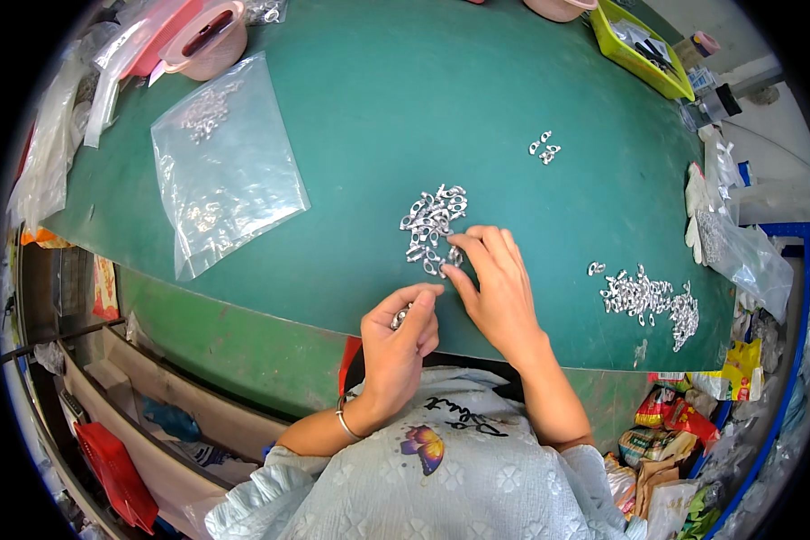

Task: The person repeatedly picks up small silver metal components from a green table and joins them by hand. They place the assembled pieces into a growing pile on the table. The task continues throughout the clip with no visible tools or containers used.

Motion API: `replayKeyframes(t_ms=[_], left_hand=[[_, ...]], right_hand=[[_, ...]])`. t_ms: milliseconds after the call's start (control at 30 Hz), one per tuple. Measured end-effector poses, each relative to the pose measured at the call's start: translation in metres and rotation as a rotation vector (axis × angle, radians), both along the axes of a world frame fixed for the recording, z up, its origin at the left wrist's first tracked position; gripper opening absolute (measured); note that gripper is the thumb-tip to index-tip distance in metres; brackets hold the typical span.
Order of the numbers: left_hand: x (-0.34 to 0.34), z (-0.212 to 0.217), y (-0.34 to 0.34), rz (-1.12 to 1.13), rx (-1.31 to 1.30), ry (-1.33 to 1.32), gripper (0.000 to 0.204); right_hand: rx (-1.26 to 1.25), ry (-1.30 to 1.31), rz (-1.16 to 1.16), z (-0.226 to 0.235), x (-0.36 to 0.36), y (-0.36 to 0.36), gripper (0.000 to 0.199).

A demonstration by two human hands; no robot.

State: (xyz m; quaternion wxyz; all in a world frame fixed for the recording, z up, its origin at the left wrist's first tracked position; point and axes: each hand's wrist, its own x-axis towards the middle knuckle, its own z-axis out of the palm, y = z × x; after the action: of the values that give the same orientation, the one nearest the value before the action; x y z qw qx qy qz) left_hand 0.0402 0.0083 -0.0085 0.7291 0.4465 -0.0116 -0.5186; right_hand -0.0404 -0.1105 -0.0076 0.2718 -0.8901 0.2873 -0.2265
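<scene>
1. where the green table (378, 117) curves toward the body, the left hand (403, 337) is held upright at its near edge, fingers curled in and thumb pressed across them, pinching a few small metal clasps (399, 317); a thin bangle (344, 421) circles that wrist.
2. right hand (498, 288): laid palm down on the table, fingers bent, tips resting on the near edge of the middle pile of clasps (432, 225); whether anything is pinched between those tips cannot be told.
3. middle pile: small shiny silver pieces, rounded and looped, loosely heaped, just ahead of both hands.
4. right-hand pile (646, 297): the same silver pieces, spread wider, well apart from the hands near the table's right edge.
5. small cluster (544, 148): a handful of the same pieces, farther back.
6. clear plastic bag (225, 166): flat, crinkled, glossy, a few silver bits inside its top corner, to the left.
7. pink tub (209, 40): round, smooth plastic, far left corner.
8. yellow-green tray (634, 54): rectangular, far right.
</scene>
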Motion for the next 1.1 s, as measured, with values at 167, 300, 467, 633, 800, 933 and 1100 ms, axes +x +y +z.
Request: replayKeyframes(t_ms=[167,300,467,633,800,933,1100], left_hand=[[0.001,-0.001,0.002,-0.008,-0.005,0.0,0.017],[0.001,-0.001,-0.002,-0.047,0.002,-0.022,0.017],[-0.002,0.004,-0.007,-0.116,0.0,-0.19,0.02],[0.002,0.012,-0.01,-0.231,-0.025,-0.25,0.02],[0.005,0.013,-0.009,-0.278,-0.111,-0.377,0.015],[0.005,0.017,-0.008,-0.304,-0.14,-0.011,0.013],[0.008,0.015,-0.007,-0.344,-0.206,0.415,0.015]], right_hand=[[0.234,-0.096,-0.091,-0.007,-0.013,0.0,0.023],[0.781,-0.467,-0.117,-0.009,-0.025,0.003,0.021],[1.302,-0.682,-0.01,0.005,-0.038,0.016,0.025],[1.482,-0.734,0.123,0.012,-0.043,0.019,0.023],[1.467,-0.811,0.08,0.013,-0.047,0.023,0.019],[1.24,-0.733,0.098,0.017,-0.046,0.025,0.017],[0.959,-0.624,0.0,0.025,-0.044,0.03,0.019]])
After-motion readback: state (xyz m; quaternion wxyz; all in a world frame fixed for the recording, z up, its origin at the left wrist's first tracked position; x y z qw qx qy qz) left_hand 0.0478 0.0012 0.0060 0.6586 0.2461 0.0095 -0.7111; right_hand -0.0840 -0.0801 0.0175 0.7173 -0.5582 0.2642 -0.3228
